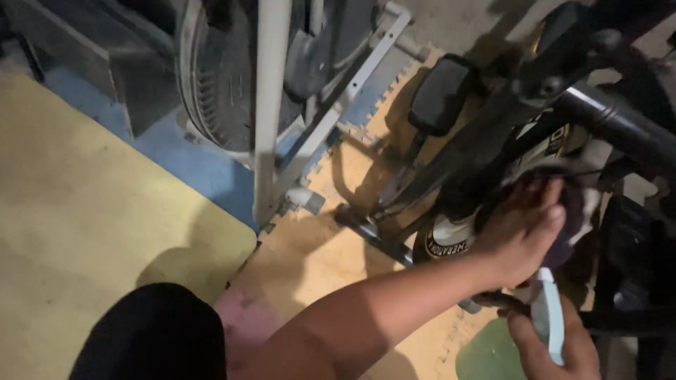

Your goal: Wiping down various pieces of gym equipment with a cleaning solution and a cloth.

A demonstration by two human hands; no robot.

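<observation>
My left hand [524, 232] presses a dark cloth [574, 211] onto the black bike frame [493, 141] at the right; my right hand [556, 345] clenches a pale spray bottle [548, 313] near it. Spray could drip onto the foam mat [310, 253] and make it slippery.

Two bare hands, left hand [524, 232] and right hand [556, 348]. One dark purple cloth [574, 211], one pale blue spray bottle [548, 317], one black exercise bike pedal [442, 93], one white metal upright post [270, 105], one round green floor mat [489, 355].
</observation>
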